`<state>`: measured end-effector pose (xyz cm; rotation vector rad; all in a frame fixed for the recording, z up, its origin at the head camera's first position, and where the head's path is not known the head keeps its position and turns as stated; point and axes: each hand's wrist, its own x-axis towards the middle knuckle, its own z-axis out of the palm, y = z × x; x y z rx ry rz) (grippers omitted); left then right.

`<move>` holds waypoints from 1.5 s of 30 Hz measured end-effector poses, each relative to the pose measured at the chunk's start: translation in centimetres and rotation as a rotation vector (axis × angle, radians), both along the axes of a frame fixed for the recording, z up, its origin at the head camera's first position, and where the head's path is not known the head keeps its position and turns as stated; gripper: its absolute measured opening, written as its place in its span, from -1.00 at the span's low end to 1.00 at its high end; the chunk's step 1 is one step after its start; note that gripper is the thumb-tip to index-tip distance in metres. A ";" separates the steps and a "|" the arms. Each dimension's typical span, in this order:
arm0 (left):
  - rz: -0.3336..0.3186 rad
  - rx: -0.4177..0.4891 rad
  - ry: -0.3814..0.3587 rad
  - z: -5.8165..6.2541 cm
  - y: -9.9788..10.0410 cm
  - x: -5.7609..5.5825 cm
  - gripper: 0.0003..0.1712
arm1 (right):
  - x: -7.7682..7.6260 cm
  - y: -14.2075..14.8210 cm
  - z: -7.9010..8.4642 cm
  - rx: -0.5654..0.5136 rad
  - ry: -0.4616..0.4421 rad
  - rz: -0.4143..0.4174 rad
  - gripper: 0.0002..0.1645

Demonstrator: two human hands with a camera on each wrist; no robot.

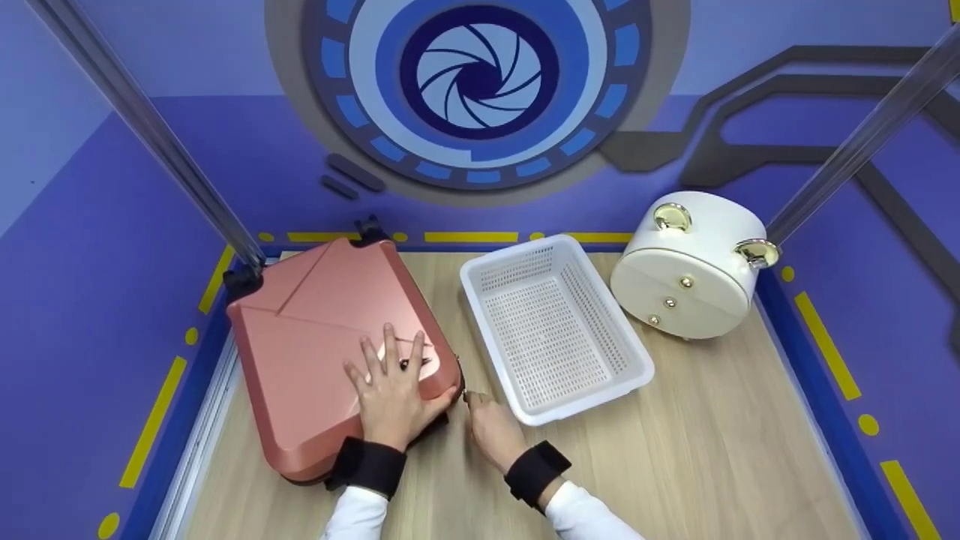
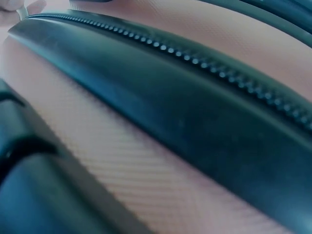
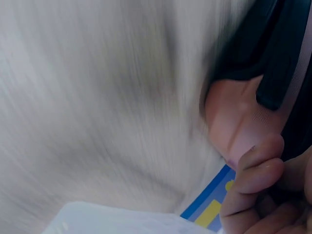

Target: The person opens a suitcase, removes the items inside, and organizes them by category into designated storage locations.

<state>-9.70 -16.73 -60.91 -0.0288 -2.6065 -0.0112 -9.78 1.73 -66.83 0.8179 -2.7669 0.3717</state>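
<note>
A pink hard-shell suitcase (image 1: 322, 292) lies flat on the left of the wooden tabletop, its wheels toward the back wall. My left hand (image 1: 390, 401) rests on its lid near the front right corner, fingers spread. At that corner's side my right hand (image 1: 491, 431) pinches a small zipper pull, mostly hidden by the fingers. In the left wrist view, a closed stretch of zipper (image 2: 195, 61) runs along a black band, with fingertips at the far left end around the pull. Curled right-hand fingers (image 3: 253, 190) show beside the suitcase in the right wrist view.
Just right of the suitcase stands a white perforated plastic basket (image 1: 510, 375). Beyond it, at the back right, is a cream rounded case (image 1: 675, 292) with gold-coloured fittings. Purple walls (image 1: 97, 300) border the tabletop (image 1: 697, 442) at the back and sides.
</note>
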 end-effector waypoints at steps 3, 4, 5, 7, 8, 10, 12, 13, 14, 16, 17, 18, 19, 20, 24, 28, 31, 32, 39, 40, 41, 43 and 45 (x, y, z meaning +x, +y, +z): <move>0.017 0.003 -0.003 -0.1 0.5 -0.2 0.28 | 0.6 -0.1 -0.4 -0.020 -0.008 -0.002 -0.69; 0.029 0.001 -0.001 -0.1 0.7 -0.4 0.28 | 0.9 -0.2 -0.4 -0.020 -0.010 0.001 -0.70; 0.042 0.000 0.001 -0.1 0.9 -0.6 0.29 | 1.1 -0.4 -0.4 -0.019 -0.008 0.004 -0.72; 0.073 -0.007 0.014 -0.1 1.4 -1.0 0.29 | 1.5 -0.8 -0.5 -0.019 0.006 0.020 -0.76; 0.088 -0.012 0.024 -0.2 1.6 -1.2 0.30 | 1.6 -0.9 -0.5 -0.019 0.011 0.030 -0.80; 0.114 -0.019 0.038 -0.2 2.0 -1.6 0.29 | 1.7 -1.1 -0.5 -0.028 0.016 0.045 -0.84; 0.131 -0.021 0.041 -0.2 2.3 -2.0 0.30 | 1.6 -1.2 -0.5 -0.048 0.008 0.046 -0.86; 0.134 -0.020 0.037 -0.1 2.4 -2.1 0.30 | 1.5 -1.2 -0.5 -0.059 -0.001 0.043 -0.87; 0.133 -0.013 0.027 0.0 2.5 -2.2 0.29 | 1.5 -1.1 -0.5 -0.069 -0.012 0.040 -0.86; 0.120 -0.001 -0.018 0.4 2.4 -2.1 0.28 | 1.3 -1.0 -0.4 -0.081 -0.035 0.040 -0.80; 0.107 0.011 -0.050 0.6 2.2 -2.0 0.28 | 1.2 -0.9 -0.4 -0.085 -0.044 0.041 -0.79; 0.090 0.027 -0.082 0.9 2.0 -1.8 0.26 | 1.2 -0.8 -0.5 -0.088 -0.052 0.043 -0.78; 0.070 0.050 -0.114 1.1 1.7 -1.5 0.24 | 1.1 -0.8 -0.5 -0.087 -0.055 0.044 -0.76; 0.048 0.076 -0.144 1.4 1.2 -1.2 0.21 | 1.1 -0.7 -0.5 -0.090 -0.056 0.046 -0.76; -0.038 0.172 -0.216 2.1 -1.2 0.7 0.14 | 1.0 -0.7 -0.7 -0.092 -0.030 0.046 -0.80; -0.085 0.170 -0.241 2.0 -4.2 3.3 0.11 | 1.0 -0.6 -1.0 -0.105 -0.024 0.032 -0.89; -0.066 0.156 -0.246 1.8 -6.4 5.0 0.14 | 0.9 -0.6 -1.0 -0.127 -0.047 0.026 -0.93; -0.051 0.166 -0.249 1.7 -6.9 5.5 0.15 | 0.9 -0.5 -0.9 -0.129 -0.055 0.024 -0.94; 0.056 0.300 -0.254 1.4 -8.8 7.1 0.30 | 1.2 -0.8 -0.9 -0.120 -0.078 0.041 -0.93; 0.068 0.305 -0.252 1.4 -8.7 7.2 0.31 | 1.2 -0.8 -0.9 -0.121 -0.081 0.044 -0.92; 0.077 0.306 -0.245 1.3 -8.6 7.2 0.32 | 1.2 -0.9 -0.9 -0.123 -0.083 0.045 -0.92; 0.093 0.295 -0.225 1.1 -8.3 7.2 0.33 | 1.1 -0.9 -0.9 -0.130 -0.090 0.040 -0.90; 0.101 0.277 -0.196 0.9 -7.9 7.1 0.33 | 1.0 -0.8 -0.9 -0.146 -0.094 0.030 -0.91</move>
